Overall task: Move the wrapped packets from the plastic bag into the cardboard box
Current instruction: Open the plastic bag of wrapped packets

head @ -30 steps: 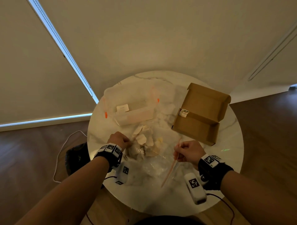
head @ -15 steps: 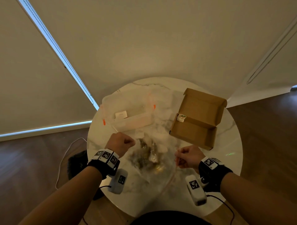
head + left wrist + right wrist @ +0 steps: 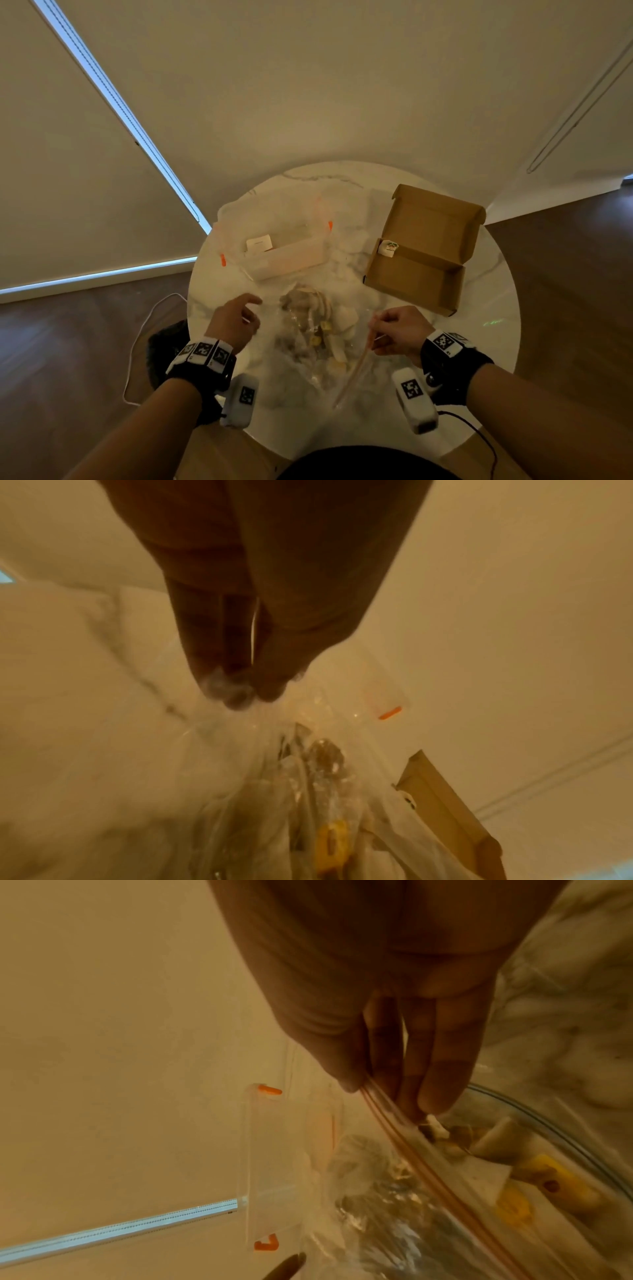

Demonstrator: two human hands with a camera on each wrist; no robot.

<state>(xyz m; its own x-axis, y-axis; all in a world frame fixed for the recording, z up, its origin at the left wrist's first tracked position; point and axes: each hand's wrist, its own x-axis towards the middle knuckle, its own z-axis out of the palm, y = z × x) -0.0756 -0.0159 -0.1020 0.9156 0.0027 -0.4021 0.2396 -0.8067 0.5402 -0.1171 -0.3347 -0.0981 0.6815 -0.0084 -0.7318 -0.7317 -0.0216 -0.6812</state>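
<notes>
A clear plastic zip bag (image 3: 318, 346) hangs between my hands over the round marble table (image 3: 496, 308). Several wrapped packets (image 3: 322, 308), white, yellow and silvery, lie inside it, and the left wrist view (image 3: 325, 777) and right wrist view (image 3: 514, 1177) show them too. My right hand (image 3: 376, 325) pinches the bag's orange zip strip (image 3: 428, 1150). My left hand (image 3: 255, 310) pinches the opposite edge of the bag between thumb and straightened fingers (image 3: 219, 680). The open cardboard box (image 3: 411, 284) stands at the right, with one small white packet (image 3: 387, 247) in its far left corner.
A clear plastic container (image 3: 284, 260) with orange clips stands behind the bag, left of the box. A white cable (image 3: 137, 342) loops on the wooden floor to the left. A wall rises close behind the table.
My left hand's fingers have straightened from a fist. The bag's mouth is spread wider between the hands. My right hand keeps its hold on the zip strip.
</notes>
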